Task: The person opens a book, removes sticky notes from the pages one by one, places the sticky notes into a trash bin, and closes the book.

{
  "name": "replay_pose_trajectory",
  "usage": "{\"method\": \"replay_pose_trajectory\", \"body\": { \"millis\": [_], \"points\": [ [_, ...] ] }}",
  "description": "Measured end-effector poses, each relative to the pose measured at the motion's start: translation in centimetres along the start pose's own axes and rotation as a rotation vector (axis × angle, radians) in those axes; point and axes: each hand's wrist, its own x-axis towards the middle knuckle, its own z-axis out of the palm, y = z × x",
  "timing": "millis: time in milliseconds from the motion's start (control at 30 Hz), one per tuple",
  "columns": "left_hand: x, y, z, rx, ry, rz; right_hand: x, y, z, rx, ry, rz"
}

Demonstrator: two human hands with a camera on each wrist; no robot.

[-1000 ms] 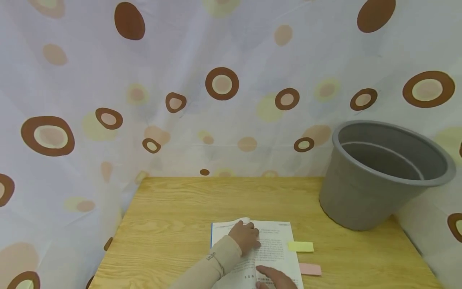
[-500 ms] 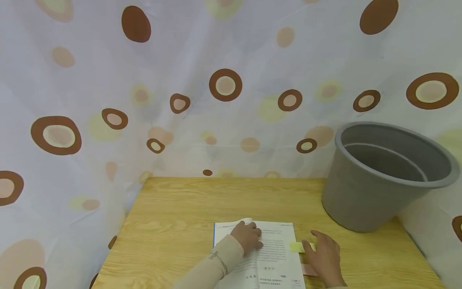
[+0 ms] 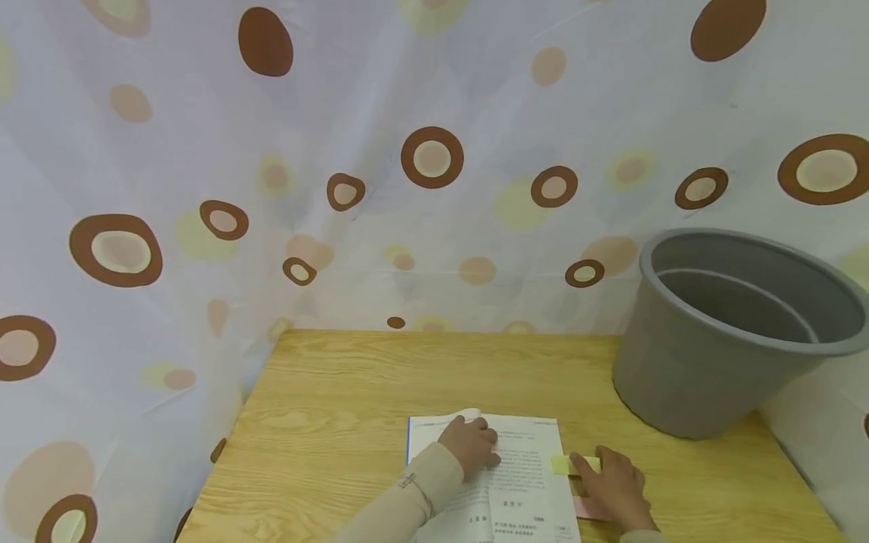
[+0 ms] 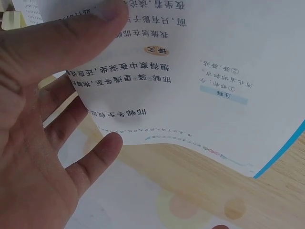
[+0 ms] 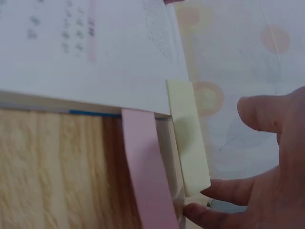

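Note:
An open book (image 3: 523,483) with printed text lies on the wooden table. My left hand (image 3: 468,446) lies over its middle. In the left wrist view, the thumb (image 4: 90,24) lies over a raised page (image 4: 214,57) while other fingers pass behind that page's edge. A yellow sticky tab (image 3: 562,464) and a pink sticky tab (image 3: 589,508) stick out from the book's right side. My right hand (image 3: 614,486) is at the yellow tab. In the right wrist view its thumb (image 5: 259,113) stands apart from the tab, with an index fingertip right at the tab's outer end.
A large grey bucket (image 3: 686,377) stands at the table's back right. The wooden table (image 3: 326,422) extends left of and behind the book. A white curtain with brown and yellow spots (image 3: 380,249) hangs around the back and sides.
My right hand has moved from the book's lower right page to the sticky tabs beyond the right edge, then lowered its fingers around the yellow tab's end. My left hand has stayed on the book.

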Motion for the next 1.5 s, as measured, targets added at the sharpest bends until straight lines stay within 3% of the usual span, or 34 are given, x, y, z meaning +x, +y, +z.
{"method": "replay_pose_trajectory", "body": {
  "millis": [167,300,600,1167,1500],
  "points": [
    [0.3,0.2,-0.3,0.022,0.011,0.0,0.0,0.0,-0.5,0.033,-0.04,0.071],
    [0.4,0.5,-0.3,0.015,0.014,0.015,-0.4,0.3,-0.9,-0.013,-0.031,0.097],
    [0.2,0.4,-0.2,0.029,0.004,-0.003,-0.8,0.4,-0.8,0.007,0.028,0.03],
    [-0.2,0.6,-0.2,-0.052,0.009,0.011,0.1,0.8,-1.4,-0.02,0.043,0.045],
    [-0.5,0.4,-0.5,-0.035,0.004,-0.016,0.0,0.5,-1.6,-0.012,0.058,0.027]
  ]
}}
